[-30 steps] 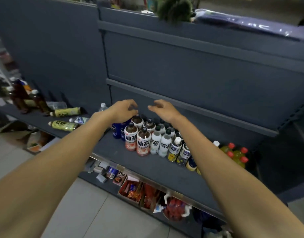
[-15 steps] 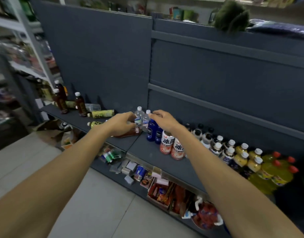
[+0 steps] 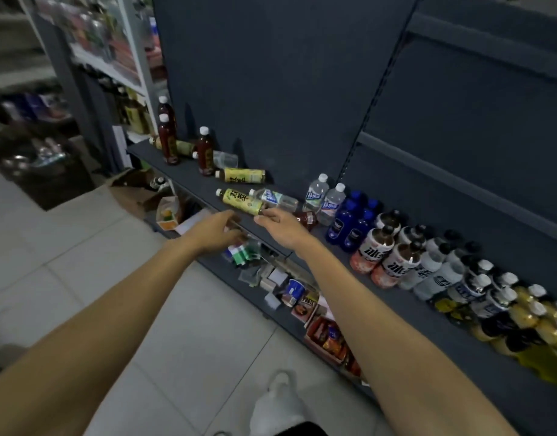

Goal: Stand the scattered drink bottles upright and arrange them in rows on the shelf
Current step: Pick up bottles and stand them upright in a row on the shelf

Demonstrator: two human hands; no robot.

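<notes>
Two bare forearms are reaching out from the bottom edge toward a dark grey shelf (image 3: 189, 171). The left hand (image 3: 215, 231) is hovering in front of the shelf edge, fingers relaxed and holding nothing. The right hand (image 3: 281, 226) is extending loosely open fingers, its fingertips (image 3: 258, 218) just reaching a yellow-labelled bottle (image 3: 241, 200) lying on its side. Just behind, a clear water bottle (image 3: 272, 197) is lying flat; farther left, brown bottles (image 3: 167, 138) are standing upright

Snack packets (image 3: 329, 336) on the lower shelf; white plastic bag (image 3: 278, 402) on tiled floor (image 3: 82, 278)
</notes>
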